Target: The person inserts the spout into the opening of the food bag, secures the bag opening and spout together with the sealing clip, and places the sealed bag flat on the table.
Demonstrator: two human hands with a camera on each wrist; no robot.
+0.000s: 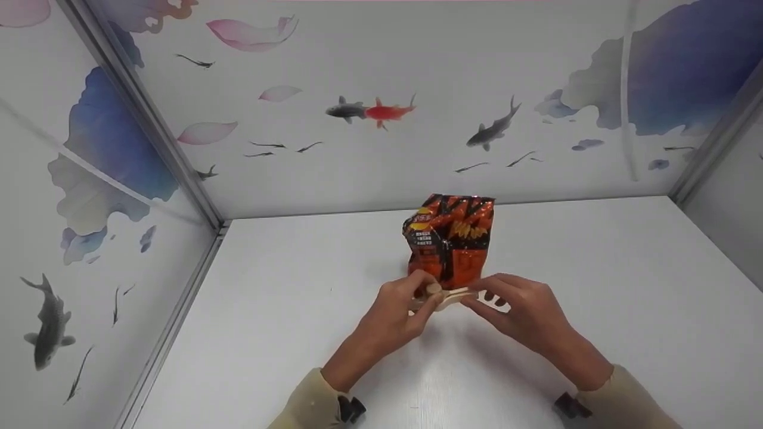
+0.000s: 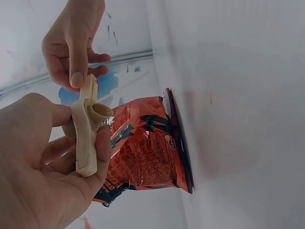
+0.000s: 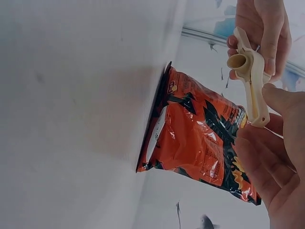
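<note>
A cream plastic bag clip with a round pouring spout (image 1: 456, 295) is held between both hands, just in front of an orange and black snack bag (image 1: 456, 250). My left hand (image 1: 402, 307) grips one end of the clip, its thumb and fingers on either side of the body near the spout. At the other end, my right hand (image 1: 524, 307) pinches the tip between thumb and fingers. In the left wrist view the clip (image 2: 86, 138) shows its spout toward the bag (image 2: 143, 152). Standing upright on the table, the bag is touched by neither hand as far as I can tell.
A white table (image 1: 286, 298) lies under the hands. Behind it rises a white panel (image 1: 357, 173) printed with fish and petals, and another printed panel (image 1: 119, 238) stands on the left. Metal frame strips (image 1: 173, 143) run along the corners.
</note>
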